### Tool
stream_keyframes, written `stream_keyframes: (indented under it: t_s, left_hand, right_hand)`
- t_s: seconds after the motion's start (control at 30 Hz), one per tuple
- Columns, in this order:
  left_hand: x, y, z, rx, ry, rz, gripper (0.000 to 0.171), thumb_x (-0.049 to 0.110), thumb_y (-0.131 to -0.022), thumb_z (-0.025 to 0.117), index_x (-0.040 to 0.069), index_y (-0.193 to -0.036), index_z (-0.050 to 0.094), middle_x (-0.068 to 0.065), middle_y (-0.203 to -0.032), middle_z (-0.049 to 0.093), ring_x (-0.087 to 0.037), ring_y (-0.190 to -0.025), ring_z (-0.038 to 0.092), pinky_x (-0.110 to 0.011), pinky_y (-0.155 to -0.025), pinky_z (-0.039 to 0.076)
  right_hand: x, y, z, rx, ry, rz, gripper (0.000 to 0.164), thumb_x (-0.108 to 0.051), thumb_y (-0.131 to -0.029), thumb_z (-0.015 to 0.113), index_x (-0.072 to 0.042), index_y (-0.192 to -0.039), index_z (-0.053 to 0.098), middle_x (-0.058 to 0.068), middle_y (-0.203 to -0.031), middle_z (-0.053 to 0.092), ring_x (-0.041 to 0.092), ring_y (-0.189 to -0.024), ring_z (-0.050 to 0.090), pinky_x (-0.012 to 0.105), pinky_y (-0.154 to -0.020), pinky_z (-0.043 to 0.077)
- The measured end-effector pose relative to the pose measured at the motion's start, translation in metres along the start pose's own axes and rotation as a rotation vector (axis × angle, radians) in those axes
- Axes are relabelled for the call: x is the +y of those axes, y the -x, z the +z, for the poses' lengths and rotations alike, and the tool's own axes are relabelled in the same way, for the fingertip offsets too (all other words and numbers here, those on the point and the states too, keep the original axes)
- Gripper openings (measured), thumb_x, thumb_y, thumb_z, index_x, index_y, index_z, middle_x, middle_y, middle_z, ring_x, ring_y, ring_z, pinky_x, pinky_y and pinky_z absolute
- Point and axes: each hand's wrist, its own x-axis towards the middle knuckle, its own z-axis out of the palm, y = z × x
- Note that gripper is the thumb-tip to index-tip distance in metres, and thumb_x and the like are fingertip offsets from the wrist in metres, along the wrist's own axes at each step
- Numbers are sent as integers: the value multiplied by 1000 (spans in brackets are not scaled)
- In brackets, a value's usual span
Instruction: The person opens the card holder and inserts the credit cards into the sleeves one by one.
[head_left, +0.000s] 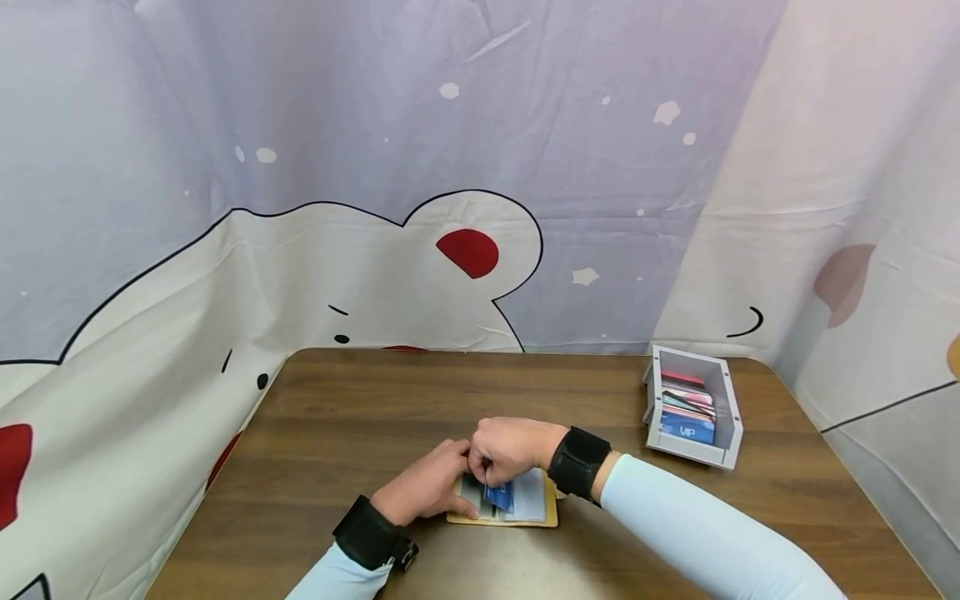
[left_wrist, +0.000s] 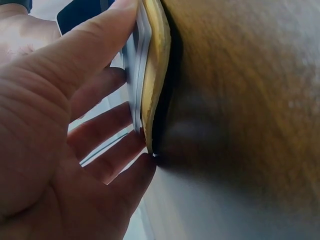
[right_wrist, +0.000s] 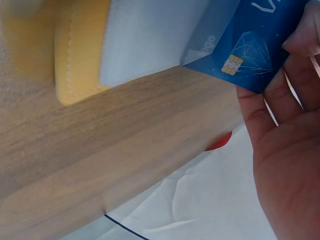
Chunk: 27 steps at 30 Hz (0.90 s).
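Note:
A yellow card holder (head_left: 551, 510) lies open on the table, its clear plastic sleeves (head_left: 531, 493) facing up. My left hand (head_left: 429, 485) holds its left side, with the thumb (left_wrist: 95, 42) on the sleeves and the fingers (left_wrist: 107, 127) along the edge. Between thumb and fingers, my right hand (head_left: 510, 450) pinches a blue card (right_wrist: 247, 52) with a gold chip and white lettering. One corner of this card sits inside a clear sleeve (right_wrist: 150, 37); the rest sticks out, tilted. In the head view the right hand hides the card's upper part.
A grey box (head_left: 727, 417) stands at the table's back right, holding a stack of several cards (head_left: 688, 408), a blue VIP one in front. The wooden table (head_left: 390, 400) meets a printed cloth (head_left: 337, 275) behind and at the sides.

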Motion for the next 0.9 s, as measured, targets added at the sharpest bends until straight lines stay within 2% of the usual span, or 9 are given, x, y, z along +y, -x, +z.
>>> stream_keyframes:
  t_s: [0.1, 0.23, 0.4, 0.5, 0.6, 0.73, 0.9]
  left_hand:
    - [-1, 0, 0, -1, 14, -2, 48, 39, -77, 90, 18, -117, 73, 2, -126, 61, -13, -108, 52, -26, -93, 49]
    - [-2, -1, 2, 0, 27, -5, 46, 39, -77, 90, 18, -114, 73, 3, -124, 61, -13, -109, 52, -26, -94, 50]
    - [-3, -1, 1, 7, 27, -6, 46, 39, -76, 91, 15, -111, 74, 2, -122, 62, -14, -109, 53, -27, -94, 50]
    - [-2, 0, -1, 9, 27, -10, 46, 38, -76, 91, 14, -111, 74, 2, -121, 62, -14, -108, 53, -27, -94, 50]
    - [-1, 0, -2, 9, 19, -4, 47, 38, -76, 91, 14, -112, 74, 1, -122, 62, -14, -108, 53, -27, -94, 50]
    - [-1, 0, -2, 2, 9, 16, 48, 40, -77, 90, 17, -116, 74, 1, -124, 62, -15, -108, 53, -28, -95, 50]
    - [-1, 1, -2, 4, 19, 38, 47, 40, -78, 89, 18, -117, 74, 1, -122, 61, -16, -108, 54, -29, -95, 49]
  right_hand:
    - [1, 0, 1, 5, -23, 6, 25, -1, -82, 70, -21, -68, 67, -17, -64, 52, -10, -54, 39, 8, -54, 34]
    - [4, 3, 5, 59, -40, -13, 22, 0, -81, 70, -20, -72, 68, -16, -66, 53, -10, -57, 40, 6, -56, 34]
    - [8, 4, 9, 156, -23, -49, 20, -1, -84, 68, -20, -77, 71, -14, -71, 57, -9, -63, 43, 4, -61, 34]
    - [7, 4, 8, 178, 13, -53, 20, -2, -85, 68, -20, -76, 70, -13, -72, 57, -7, -64, 42, 5, -62, 33]
    - [5, 3, 7, 155, 37, -33, 22, -2, -83, 68, -22, -73, 69, -15, -70, 56, -7, -62, 42, 5, -60, 32]
    - [2, 3, 6, 85, 41, 1, 25, -2, -81, 71, -23, -69, 66, -18, -66, 52, -10, -59, 41, 6, -57, 33]
    - [0, 1, 4, 30, 48, 0, 26, -2, -82, 72, -22, -67, 67, -17, -62, 50, -9, -56, 38, 7, -56, 32]
